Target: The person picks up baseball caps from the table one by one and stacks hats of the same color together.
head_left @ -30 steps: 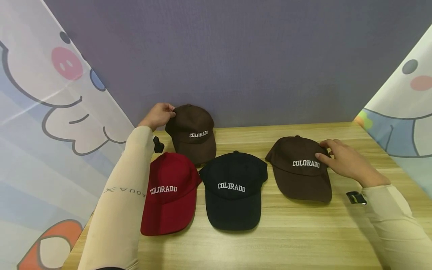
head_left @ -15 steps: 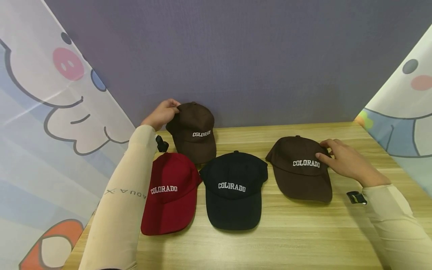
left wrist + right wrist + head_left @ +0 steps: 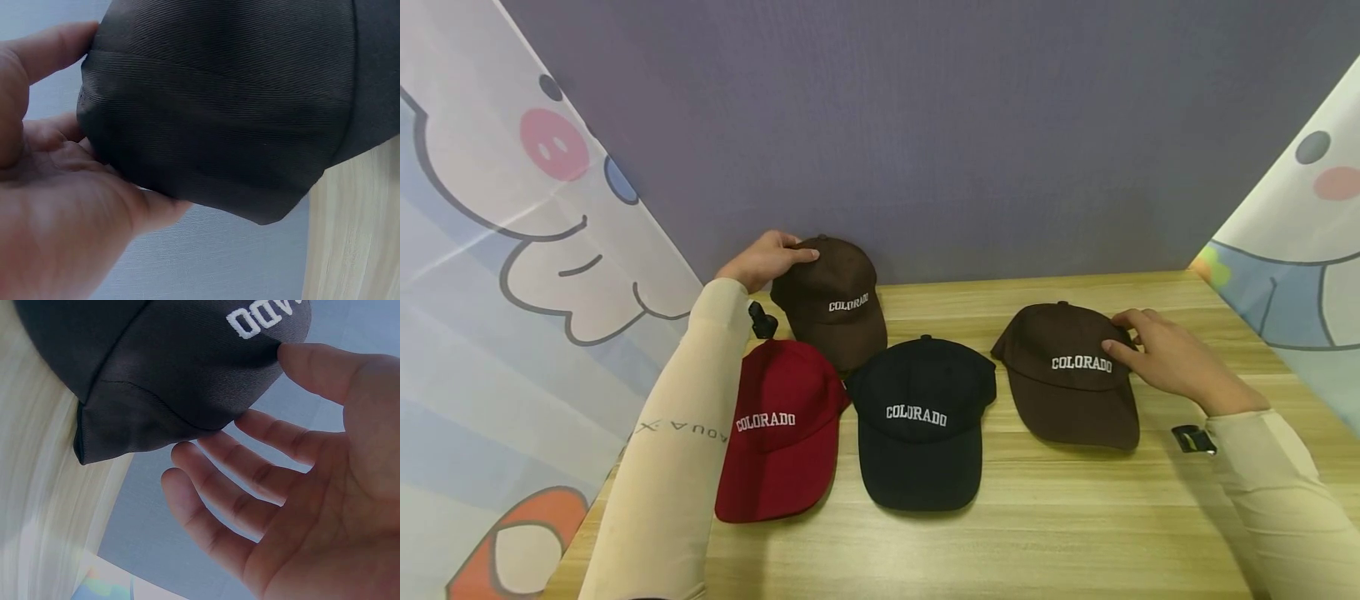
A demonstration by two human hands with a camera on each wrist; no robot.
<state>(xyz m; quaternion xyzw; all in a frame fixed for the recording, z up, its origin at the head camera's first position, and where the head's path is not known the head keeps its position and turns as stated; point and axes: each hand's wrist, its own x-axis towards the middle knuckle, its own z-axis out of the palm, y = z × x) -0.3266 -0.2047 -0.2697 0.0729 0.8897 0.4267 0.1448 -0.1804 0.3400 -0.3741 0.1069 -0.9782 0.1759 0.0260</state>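
Observation:
At the back left, my left hand grips the crown of a brown baseball cap, its thumb on the front and the other fingers partly hidden behind. The left wrist view shows fingers around the edge of this cap. On the right lies a second brown baseball cap with white COLORADO lettering. My right hand pinches that cap's side, thumb in front. In the right wrist view its fingertips lie along the edge of the cap.
A red cap and a black cap lie side by side in front, brims toward me. The wooden table ends at a grey back wall. Cartoon-printed panels stand on both sides.
My left hand shifted right along the left brown cap's crown, its thumb moving onto the front. That cap rose slightly, then came down and a little to the right. The right hand stayed still.

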